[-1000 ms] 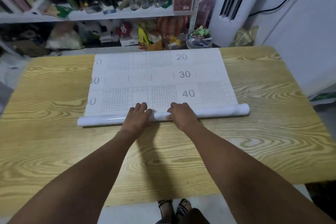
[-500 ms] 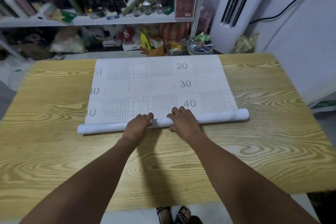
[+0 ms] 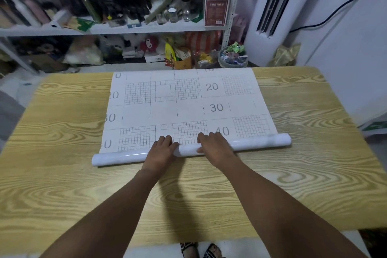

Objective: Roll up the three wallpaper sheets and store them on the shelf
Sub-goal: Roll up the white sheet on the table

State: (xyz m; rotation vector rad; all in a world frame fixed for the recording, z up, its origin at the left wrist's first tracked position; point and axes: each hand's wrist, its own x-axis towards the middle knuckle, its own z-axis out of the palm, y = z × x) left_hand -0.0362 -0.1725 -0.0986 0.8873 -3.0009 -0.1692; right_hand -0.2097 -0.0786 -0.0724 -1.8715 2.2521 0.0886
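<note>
On the wooden table [image 3: 62, 184] we see the left hand [image 3: 160, 152] and right hand [image 3: 214, 146] side by side, fingers curled over the middle of the wallpaper roll [image 3: 121, 156]. Beyond it the sheet [image 3: 184, 109] lies flat, reaching the table's far edge. A cluttered shelf [image 3: 146, 28] stands behind.

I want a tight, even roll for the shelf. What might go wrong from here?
Both the left hand and right hand grip the roll near its middle; its free ends may loosen or wind crooked.
The flat sheet lies unweighted, so it may slide instead of winding tight.
</note>
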